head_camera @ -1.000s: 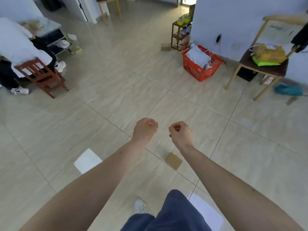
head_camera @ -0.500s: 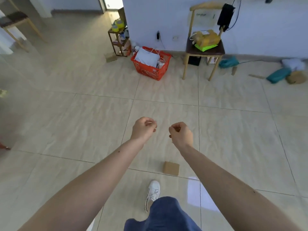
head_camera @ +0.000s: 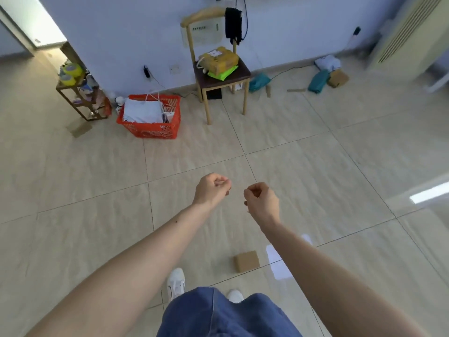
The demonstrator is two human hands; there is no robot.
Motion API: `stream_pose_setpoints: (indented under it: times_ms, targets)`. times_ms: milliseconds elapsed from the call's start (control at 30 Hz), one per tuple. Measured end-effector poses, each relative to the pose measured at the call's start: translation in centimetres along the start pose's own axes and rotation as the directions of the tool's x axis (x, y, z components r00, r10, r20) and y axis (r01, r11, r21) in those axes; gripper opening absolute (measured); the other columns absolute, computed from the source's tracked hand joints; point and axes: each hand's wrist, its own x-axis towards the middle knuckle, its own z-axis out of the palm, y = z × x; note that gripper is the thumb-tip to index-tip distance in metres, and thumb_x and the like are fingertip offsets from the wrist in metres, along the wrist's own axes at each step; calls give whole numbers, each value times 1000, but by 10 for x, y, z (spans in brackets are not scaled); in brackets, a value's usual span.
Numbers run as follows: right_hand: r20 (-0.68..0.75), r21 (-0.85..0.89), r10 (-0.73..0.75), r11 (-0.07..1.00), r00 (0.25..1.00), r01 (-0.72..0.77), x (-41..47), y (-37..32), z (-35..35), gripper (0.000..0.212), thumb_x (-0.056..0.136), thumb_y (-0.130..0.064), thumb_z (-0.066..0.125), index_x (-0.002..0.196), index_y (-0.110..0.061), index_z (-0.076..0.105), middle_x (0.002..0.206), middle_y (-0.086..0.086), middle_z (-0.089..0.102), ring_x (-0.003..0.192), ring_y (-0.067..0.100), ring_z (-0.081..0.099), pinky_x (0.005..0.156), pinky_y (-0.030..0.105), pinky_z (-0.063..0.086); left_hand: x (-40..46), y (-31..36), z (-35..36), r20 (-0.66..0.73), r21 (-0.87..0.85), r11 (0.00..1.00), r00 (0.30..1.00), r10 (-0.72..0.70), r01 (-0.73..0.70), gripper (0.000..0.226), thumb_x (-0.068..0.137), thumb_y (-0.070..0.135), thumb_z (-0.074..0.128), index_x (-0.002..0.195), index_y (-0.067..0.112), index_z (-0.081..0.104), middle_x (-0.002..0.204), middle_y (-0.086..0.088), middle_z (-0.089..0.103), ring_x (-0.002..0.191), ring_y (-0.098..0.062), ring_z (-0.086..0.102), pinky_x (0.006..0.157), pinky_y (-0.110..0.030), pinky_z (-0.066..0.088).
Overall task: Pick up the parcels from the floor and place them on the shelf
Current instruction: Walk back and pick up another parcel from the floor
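Note:
My left hand (head_camera: 211,189) and my right hand (head_camera: 261,200) are held out in front of me as loose fists, with nothing in either. A small brown cardboard parcel (head_camera: 246,261) lies on the tiled floor just below my right forearm, close to my feet. More parcels lie far off by the wall: a teal bag (head_camera: 318,81), a brown box (head_camera: 338,78), another teal bag (head_camera: 258,81) and a flat brown one (head_camera: 80,128). A small wooden shelf (head_camera: 80,93) with items stands at the far left against the wall.
A red basket (head_camera: 151,117) full of white packages sits beside the shelf. A wooden chair (head_camera: 221,69) carries a yellow taped parcel and a green one. A white unit (head_camera: 410,32) stands at the far right. My white shoes (head_camera: 176,283) show at the bottom.
The view has swung to the right: the chair, basket and wall have shifted left and nearer the centre, and the far-right parcels have come into view. Both fists keep the same pose.

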Motion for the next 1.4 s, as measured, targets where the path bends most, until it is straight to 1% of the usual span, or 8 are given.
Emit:
stream_pose_setpoints:
  times_ms: [300, 433, 633, 800, 933, 1067, 1200, 1400]
  targets:
    - [-350, 237, 218, 961, 911, -139, 17, -6, 16, 18, 81, -28, 56, 92, -18, 65, 87, -1, 72, 90, 25, 72, 83, 51, 58, 69, 27, 9, 402, 167, 968, 910, 106, -187, 3, 88, 24, 65, 87, 23, 62, 88, -3, 73, 81, -18, 70, 68, -27, 46]
    - [-483, 364, 352, 914, 802, -182, 7, 6, 20, 8, 80, -32, 56, 84, -27, 61, 87, -3, 71, 90, 24, 71, 82, 50, 58, 84, 29, 25, 567, 240, 933, 819, 89, -267, 16, 88, 24, 65, 100, 14, 66, 88, -4, 73, 79, -17, 69, 70, -27, 47]
    - [-574, 546, 549, 809, 607, -215, -23, 54, 23, 8, 76, -37, 54, 80, -31, 58, 84, -5, 71, 88, 24, 72, 80, 52, 59, 74, 4, 69, 743, 328, 871, 669, 0, -365, 8, 80, 30, 64, 85, 24, 62, 81, -2, 71, 84, -24, 68, 70, -32, 48]
    - [-556, 631, 666, 727, 497, -269, -41, 103, 30, 12, 74, -41, 52, 80, -31, 56, 86, -6, 71, 89, 25, 72, 81, 52, 58, 60, -37, 100, 795, 390, 817, 603, -66, -425, 17, 84, 31, 65, 98, 21, 66, 95, 0, 69, 99, -25, 69, 83, -36, 55]
    - [-525, 668, 717, 681, 458, -300, -33, 156, 43, 13, 74, -42, 55, 80, -32, 56, 87, -7, 71, 90, 25, 72, 80, 52, 59, 67, -80, 125, 785, 430, 784, 615, -79, -448, 26, 88, 29, 67, 109, 15, 69, 97, 0, 69, 93, -22, 65, 88, -39, 55]
    - [-504, 693, 748, 649, 433, -314, -18, 217, 65, 10, 74, -40, 57, 78, -32, 56, 83, -8, 70, 89, 25, 72, 79, 52, 59, 88, -138, 145, 772, 466, 744, 630, -77, -480, 26, 89, 27, 68, 111, 13, 70, 102, -1, 70, 94, -18, 63, 89, -31, 50]
    - [-483, 712, 777, 617, 403, -335, -2, 288, 99, 11, 74, -40, 60, 80, -32, 55, 84, -6, 70, 91, 26, 71, 82, 51, 58, 115, -219, 163, 756, 509, 723, 644, -116, -468, 28, 86, 29, 72, 109, 14, 70, 108, -3, 72, 97, -20, 66, 92, -33, 52]
    - [-435, 689, 794, 597, 424, -412, 33, 395, 163, 37, 86, -35, 68, 117, -16, 61, 101, -2, 65, 100, 23, 64, 93, 38, 50, 165, -353, 187, 759, 566, 662, 623, -187, -491, 44, 86, 32, 74, 124, 12, 64, 128, -6, 67, 115, -22, 63, 102, -38, 49]
